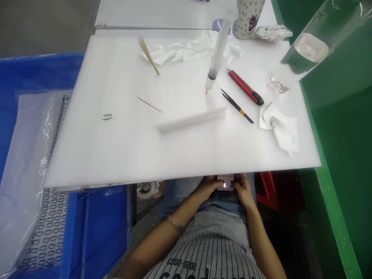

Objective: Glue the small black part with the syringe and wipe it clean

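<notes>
your left hand (209, 186) and right hand (243, 190) grip the phone (226, 186) over your lap (180, 197), likely so both thumbs reach its screen, while tweezers (236, 105) and red cutter (244, 86) lie untouched on the foam sheet (116, 155), probably for easy grabbing.

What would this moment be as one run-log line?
Left hand: holding phone | right hand: holding phone | tweezers, red knife: on foam board

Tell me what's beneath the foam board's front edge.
Beneath the foam board, the left hand and right hand hold a phone over the lap. A white roll shows at left, a red object at right. The phone's upper end is covered.
</notes>
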`<state>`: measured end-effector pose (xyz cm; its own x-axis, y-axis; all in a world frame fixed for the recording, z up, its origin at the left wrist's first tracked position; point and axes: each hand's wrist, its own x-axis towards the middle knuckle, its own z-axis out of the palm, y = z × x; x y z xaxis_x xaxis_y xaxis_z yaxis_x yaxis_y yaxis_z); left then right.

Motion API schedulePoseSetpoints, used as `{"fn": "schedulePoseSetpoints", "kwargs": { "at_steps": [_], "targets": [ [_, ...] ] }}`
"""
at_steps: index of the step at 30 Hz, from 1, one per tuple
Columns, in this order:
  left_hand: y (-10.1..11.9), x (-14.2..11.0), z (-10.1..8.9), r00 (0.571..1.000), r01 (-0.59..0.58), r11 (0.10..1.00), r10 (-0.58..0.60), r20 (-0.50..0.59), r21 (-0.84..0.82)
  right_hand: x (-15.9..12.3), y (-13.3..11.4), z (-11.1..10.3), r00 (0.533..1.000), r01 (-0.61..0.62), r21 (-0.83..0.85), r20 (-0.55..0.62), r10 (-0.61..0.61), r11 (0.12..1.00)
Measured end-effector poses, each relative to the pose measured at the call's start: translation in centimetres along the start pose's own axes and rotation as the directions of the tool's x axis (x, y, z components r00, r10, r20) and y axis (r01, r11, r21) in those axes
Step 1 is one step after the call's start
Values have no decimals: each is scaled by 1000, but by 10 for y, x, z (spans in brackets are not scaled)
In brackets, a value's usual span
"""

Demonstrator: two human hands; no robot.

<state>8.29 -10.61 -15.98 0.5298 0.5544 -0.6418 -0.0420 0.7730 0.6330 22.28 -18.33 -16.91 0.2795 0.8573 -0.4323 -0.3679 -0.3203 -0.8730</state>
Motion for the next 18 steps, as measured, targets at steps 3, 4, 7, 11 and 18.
{"fn": "schedulePoseSetpoints", "kwargs": {
  "at_steps": [3, 4, 7, 11, 18],
  "targets": [
    [0, 1, 0, 1000, 7, 1000, -7, 10, 11, 0, 1, 0, 1000, 1, 24, 7, -2, 1000],
    [0, 1, -1, 1000, 8, 1000, -8, 15, 13, 0, 1, 0, 1000, 2, 26, 8, -2, 1000],
    [0, 0, -1, 1000, 11, 1000, -11, 29, 15, -1, 0, 1, 1000, 4, 9, -9, -4, 1000],
    [2, -2, -1, 999, 16, 1000, -17, 47, 15, -1, 2, -2, 1000, 1, 26, -19, 0, 1000],
    [9, -6, 0, 996, 21, 1000, -19, 91, -14, -1, 14, -12, 1000, -12, 57, -10, 12, 998]
  ]
}}
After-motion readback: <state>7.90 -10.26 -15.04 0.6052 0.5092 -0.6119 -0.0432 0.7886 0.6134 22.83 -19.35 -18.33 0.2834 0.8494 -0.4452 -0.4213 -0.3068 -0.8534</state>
